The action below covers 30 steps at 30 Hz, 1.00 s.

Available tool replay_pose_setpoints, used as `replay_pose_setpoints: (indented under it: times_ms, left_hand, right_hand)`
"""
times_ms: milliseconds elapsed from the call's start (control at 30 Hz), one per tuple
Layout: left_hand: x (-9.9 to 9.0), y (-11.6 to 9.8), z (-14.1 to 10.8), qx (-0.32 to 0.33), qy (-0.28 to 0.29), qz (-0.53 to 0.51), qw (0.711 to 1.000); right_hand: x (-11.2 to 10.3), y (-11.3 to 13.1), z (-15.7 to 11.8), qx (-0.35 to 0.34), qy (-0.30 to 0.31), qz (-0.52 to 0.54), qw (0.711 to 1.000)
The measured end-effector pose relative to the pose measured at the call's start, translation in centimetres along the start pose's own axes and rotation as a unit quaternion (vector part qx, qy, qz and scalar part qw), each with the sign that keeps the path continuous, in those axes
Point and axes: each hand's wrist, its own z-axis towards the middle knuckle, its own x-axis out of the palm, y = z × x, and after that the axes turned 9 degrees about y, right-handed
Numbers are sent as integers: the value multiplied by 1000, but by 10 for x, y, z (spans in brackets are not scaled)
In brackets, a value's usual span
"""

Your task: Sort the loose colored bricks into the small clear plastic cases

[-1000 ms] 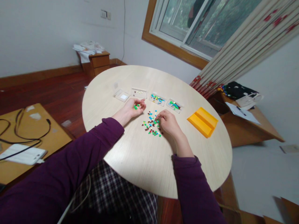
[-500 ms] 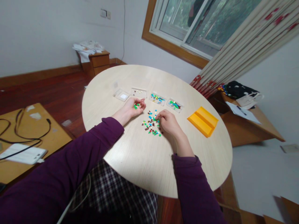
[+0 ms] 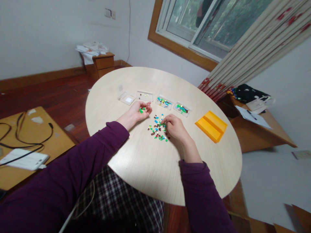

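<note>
The left hand [image 3: 136, 112] is held palm up in a loose cup, its fingers slightly curled, with several green pieces [image 3: 141, 110] lying in it. The right hand [image 3: 174, 126], well apart from it, points down at the near pile, thumb and forefinger close together; whether they grip a piece I cannot tell. That pile [image 3: 156, 130] of small green, blue, brown and pale pieces lies scattered on the round surface [image 3: 145, 168], between the hands and a little nearer the person. Beyond the hands stands a row of clear boxes: one at the far left [image 3: 123, 98] with a white square, the next [image 3: 147, 98] with a few brown and pale pieces, then two [image 3: 171, 105] [image 3: 190, 112] filled with mixed colours. To the right sits a yellow tray [image 3: 211, 127] with two long compartments. Farther out, a low brown table [image 3: 60, 147] at left carries a black cable [image 3: 18, 129] and a white device [image 3: 24, 160].
</note>
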Motion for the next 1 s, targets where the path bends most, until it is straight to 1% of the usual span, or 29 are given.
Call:
replay_pose_setpoints:
  times_ms: [100,167,233,300,367,433,500,600,667,733,800,867,933,1000]
  left_hand:
    - [1,0,-1,-3,-1,1,1000]
    - [1,0,-1,-5,0,3,1000]
    - [1,0,-1,-4,2,3,1000]
    - [1,0,-1,-4,1,1,1000]
    - [2,0,-2,-6,-1,-2,1000]
    - [2,0,-2,-4,-1,-2,1000]
    - [3,0,-2,1,0,1,1000]
    - [3,1,-1,3,1,4,1000]
    - [2,1,-1,2,1,1,1000]
    - [2,1,-1,-1,1,-5,1000]
    - [2,1,-1,-4,-2,-14,1000]
    - [3,0,-1,-4,-5,-24,1000]
    - [3,0,-2,-2,-8,-27,1000]
    - [3,0,-2,0,-9,-20,1000]
  right_hand:
    - [1,3,-2,-31,16,36,999]
    - [3,4,-2,-48,44,57,996]
    - [4,5,-3,-51,67,65,994]
    - [4,5,-3,-38,63,59,996]
    - [4,7,-3,-25,36,53,998]
    - [5,9,-3,-30,15,55,998]
    - [7,11,-3,-55,21,63,996]
    - [11,15,-4,-82,57,59,993]
    - [12,15,-4,-74,68,46,994]
    - [11,15,-4,-51,62,42,996]
    - [7,14,-4,-31,50,53,997]
    - [2,14,-5,-27,50,68,996]
    - [-4,14,-6,-37,64,74,995]
    - [-7,13,-8,-40,97,73,992]
